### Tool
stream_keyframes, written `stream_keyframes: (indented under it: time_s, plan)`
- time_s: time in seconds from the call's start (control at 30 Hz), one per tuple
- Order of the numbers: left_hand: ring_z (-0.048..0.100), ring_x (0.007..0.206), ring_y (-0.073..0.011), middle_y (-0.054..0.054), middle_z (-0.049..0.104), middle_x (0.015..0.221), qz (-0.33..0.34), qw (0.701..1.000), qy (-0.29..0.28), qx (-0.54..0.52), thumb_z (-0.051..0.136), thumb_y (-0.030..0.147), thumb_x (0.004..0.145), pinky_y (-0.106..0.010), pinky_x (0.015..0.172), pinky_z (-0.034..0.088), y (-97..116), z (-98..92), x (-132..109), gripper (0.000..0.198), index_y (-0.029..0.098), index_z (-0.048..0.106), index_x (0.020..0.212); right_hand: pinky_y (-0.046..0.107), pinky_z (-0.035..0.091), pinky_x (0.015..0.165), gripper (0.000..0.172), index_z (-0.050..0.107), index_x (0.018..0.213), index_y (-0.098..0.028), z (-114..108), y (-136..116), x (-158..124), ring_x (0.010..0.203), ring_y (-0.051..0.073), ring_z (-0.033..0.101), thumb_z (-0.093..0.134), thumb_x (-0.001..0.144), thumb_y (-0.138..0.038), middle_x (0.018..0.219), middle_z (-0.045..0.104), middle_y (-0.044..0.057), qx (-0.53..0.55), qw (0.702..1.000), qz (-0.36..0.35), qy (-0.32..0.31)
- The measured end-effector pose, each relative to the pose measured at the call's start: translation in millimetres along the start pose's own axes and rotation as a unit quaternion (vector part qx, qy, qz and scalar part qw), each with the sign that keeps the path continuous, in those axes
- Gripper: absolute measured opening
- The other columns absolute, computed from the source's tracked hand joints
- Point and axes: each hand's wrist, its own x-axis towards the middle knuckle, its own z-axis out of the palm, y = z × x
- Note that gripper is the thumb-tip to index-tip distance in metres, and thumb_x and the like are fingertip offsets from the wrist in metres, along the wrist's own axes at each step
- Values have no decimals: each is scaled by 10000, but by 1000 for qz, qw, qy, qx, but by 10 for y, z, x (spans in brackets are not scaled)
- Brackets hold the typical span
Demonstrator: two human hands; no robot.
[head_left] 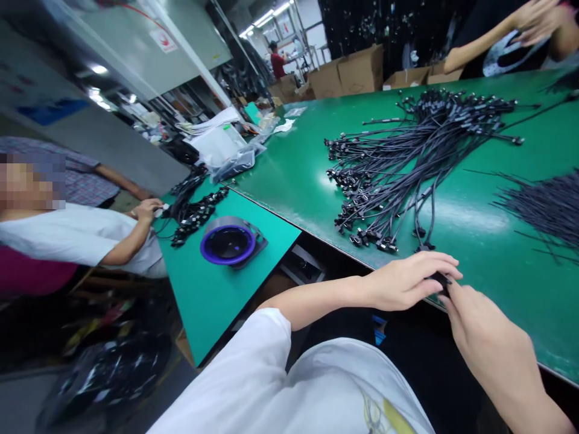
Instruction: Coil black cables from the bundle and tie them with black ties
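Note:
My left hand (409, 280) is closed, with its thumb and fingers on a small black piece (441, 282) at the table's near edge. My right hand (491, 322) meets it from the other side, fingertips pinched on the same piece. Most of the piece is covered by fingers, so its exact kind does not show. Just beyond my left hand lies a black connector (425, 246) on a cable. A large heap of black cables (420, 150) with connectors on their ends spreads across the green table (298, 169).
A bundle of thin dark wires (549, 202) lies at the right. On the lower green side table (194, 301) stands a round purple-rimmed device (228, 244). A co-worker's hand (149, 208) handles cables at left; another person's arms (497, 39) are across the table. Cardboard boxes (359, 72) stand behind.

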Motion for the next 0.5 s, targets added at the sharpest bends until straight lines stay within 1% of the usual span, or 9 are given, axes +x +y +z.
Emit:
stream_keyframes:
  time_s: [0.07,0.13,0.2,0.27,0.3,0.37,0.4,0.43,0.5]
  plan:
    - [383,1412,-181,-98,522,1424,-30,999,-19,-24,412,365,979,-339,1174,306,107,-71,-19,270,185,552,1124,294,316,570,220,605,1153,-156,-45,-8,-26,692,164,503,515,974,-247,727,543,18,-56,998,-28,-1]
    - [353,1432,-185,-75,544,1412,-47,998,-14,-42,479,415,953,-340,1172,307,184,-92,-27,225,202,543,986,297,286,550,191,619,1124,-189,-68,-27,-47,671,164,466,548,951,-226,758,552,15,-90,996,-29,3]
    - [365,1425,-179,-96,548,1410,-54,997,21,-59,451,390,964,-353,1165,321,210,-27,-21,200,198,506,960,294,278,542,164,621,1086,-199,-65,-48,-55,672,160,451,564,932,-198,821,573,14,-103,994,-19,13]
    - [383,1413,-155,-119,538,1419,-56,992,73,-82,342,302,993,-367,1160,335,190,111,-4,198,182,477,1074,292,299,552,121,619,1024,-191,-25,-60,-58,685,164,457,549,926,-182,815,556,24,-101,995,-7,9]
    - [363,1423,-142,-115,530,1428,-51,990,97,-89,293,254,994,-376,1170,324,170,193,6,245,173,461,1152,293,326,571,110,617,978,-178,11,-61,-60,699,173,467,519,929,-176,796,536,38,-95,995,-11,-1]
    - [282,1461,-136,-98,487,1471,-22,987,129,-88,269,207,979,-386,1205,269,129,350,24,349,162,437,1281,323,390,624,183,607,894,-149,115,-53,-68,716,206,484,430,932,-167,767,503,78,-69,997,-37,-26]
    - [260,1470,-140,-89,460,1494,-5,987,136,-81,277,204,971,-385,1222,234,115,416,29,392,159,428,1330,355,418,649,223,606,888,-137,177,-45,-73,728,230,495,387,924,-160,774,505,102,-41,997,-50,-30]
    - [262,1471,-146,-80,439,1510,10,988,138,-73,285,210,965,-384,1235,197,108,470,32,433,159,413,1376,393,439,668,255,610,917,-129,240,-36,-77,749,259,510,357,912,-156,794,518,128,7,998,-54,-25]
    - [293,1460,-167,-61,396,1539,28,988,137,-58,313,255,963,-392,1250,131,116,546,29,493,177,370,1446,473,459,685,328,602,1082,-134,344,-23,-72,807,322,543,334,897,-169,850,549,164,134,991,-25,2]
